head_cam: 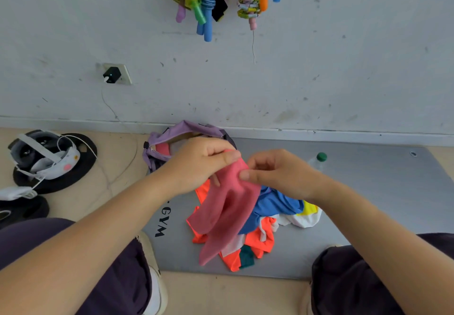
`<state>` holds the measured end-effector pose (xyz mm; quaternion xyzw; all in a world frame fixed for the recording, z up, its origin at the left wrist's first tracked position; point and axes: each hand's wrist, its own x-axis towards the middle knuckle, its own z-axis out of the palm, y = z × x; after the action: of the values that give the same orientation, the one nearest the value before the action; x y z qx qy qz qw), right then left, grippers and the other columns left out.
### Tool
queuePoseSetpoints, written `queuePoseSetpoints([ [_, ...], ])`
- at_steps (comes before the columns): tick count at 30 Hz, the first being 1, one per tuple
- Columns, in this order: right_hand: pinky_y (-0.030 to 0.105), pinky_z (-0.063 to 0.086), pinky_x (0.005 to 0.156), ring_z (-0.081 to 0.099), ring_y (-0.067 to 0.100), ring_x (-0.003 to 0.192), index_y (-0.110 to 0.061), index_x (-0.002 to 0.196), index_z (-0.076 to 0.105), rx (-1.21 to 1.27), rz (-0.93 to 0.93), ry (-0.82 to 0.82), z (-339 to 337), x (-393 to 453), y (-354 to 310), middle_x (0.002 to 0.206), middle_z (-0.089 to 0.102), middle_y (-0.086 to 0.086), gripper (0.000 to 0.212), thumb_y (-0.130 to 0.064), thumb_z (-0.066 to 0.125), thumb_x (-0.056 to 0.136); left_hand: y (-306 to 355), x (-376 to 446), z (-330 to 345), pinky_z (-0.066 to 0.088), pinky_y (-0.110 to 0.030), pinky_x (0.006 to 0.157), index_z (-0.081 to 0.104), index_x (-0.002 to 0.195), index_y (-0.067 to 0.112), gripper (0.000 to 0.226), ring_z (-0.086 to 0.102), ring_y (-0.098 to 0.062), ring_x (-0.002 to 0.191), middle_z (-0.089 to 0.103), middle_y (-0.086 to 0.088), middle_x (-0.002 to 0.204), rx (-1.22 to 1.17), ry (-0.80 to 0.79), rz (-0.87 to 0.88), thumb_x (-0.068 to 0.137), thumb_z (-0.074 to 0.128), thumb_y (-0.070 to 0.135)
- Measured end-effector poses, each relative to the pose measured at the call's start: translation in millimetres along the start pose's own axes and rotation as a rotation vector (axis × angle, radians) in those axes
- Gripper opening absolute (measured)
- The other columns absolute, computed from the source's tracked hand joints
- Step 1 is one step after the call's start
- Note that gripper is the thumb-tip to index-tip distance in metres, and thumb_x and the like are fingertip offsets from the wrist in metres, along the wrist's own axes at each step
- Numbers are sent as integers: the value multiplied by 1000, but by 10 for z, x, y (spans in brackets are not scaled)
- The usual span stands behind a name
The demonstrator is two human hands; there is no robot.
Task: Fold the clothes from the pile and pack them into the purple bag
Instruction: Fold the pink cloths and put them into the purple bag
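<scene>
We had our left hand [204,164] and right hand [275,174] both pinching the top edge of a pink garment [228,214], fingers curled onto the cloth, so that it hung unfolded above the pile of clothes [270,219]. The pile lay on the grey mat [368,191] between our knees, and it looked far from used up: we could see orange, blue, white, yellow and a bit of dark green cloth, all crumpled. The purple bag [172,130] stood open at the far edge of the mat, against the wall and just behind our left hand. Something pink or red showed inside its mouth, so we judged that at least one piece was perhaps already packed, though we could not tell how many. The pink garment had yet to be folded, and most of the work seemed left to do.
</scene>
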<state>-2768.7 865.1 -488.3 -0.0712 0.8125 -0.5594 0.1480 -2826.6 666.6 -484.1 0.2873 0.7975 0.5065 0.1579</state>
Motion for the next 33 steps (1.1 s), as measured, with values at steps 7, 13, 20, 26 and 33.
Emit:
queuePoseSetpoints([
  [7, 26, 41, 68, 45, 5, 65, -8, 84, 67, -329, 133, -78, -199, 16, 75, 68, 53, -4, 23, -28, 62, 95, -182, 209, -326, 42, -24, 59, 68, 91, 9, 21, 45, -11, 60, 51, 6, 62, -89, 566, -220, 99, 55, 22],
  [13, 41, 51, 91, 61, 18, 85, 4, 99, 67, 2, 41, -42, -114, -17, 14, 96, 69, 25, 21, -15, 60, 95, -135, 101, -172, 44, -14, 71, 70, 98, 43, 27, 58, 7, 74, 70, 16, 85, 31, -25, -137, 77, 66, 59],
  [20, 44, 48, 93, 59, 21, 86, 2, 93, 67, 171, 27, 2, -76, -17, -35, 89, 67, 16, 34, -32, 62, 88, -78, 77, 2, 36, -23, 60, 65, 72, 21, 43, 42, -7, 64, 50, 6, 65, -105, -35, -68, 77, 64, 64],
  [26, 34, 51, 91, 65, 16, 86, -8, 91, 72, 107, 70, -12, -154, -39, 20, 92, 73, 13, 18, -25, 64, 91, -185, 214, -399, 39, -21, 54, 64, 84, 6, 35, 49, -11, 57, 55, -12, 75, -253, 749, -232, 93, 64, 39],
  [33, 33, 51, 86, 65, 21, 85, -5, 97, 70, 215, -17, -8, -87, -52, -27, 92, 72, 15, 18, -20, 62, 91, -77, 50, 23, 49, -19, 88, 67, 115, 28, 58, 65, -1, 95, 70, 14, 107, -155, -70, -126, 70, 66, 65],
])
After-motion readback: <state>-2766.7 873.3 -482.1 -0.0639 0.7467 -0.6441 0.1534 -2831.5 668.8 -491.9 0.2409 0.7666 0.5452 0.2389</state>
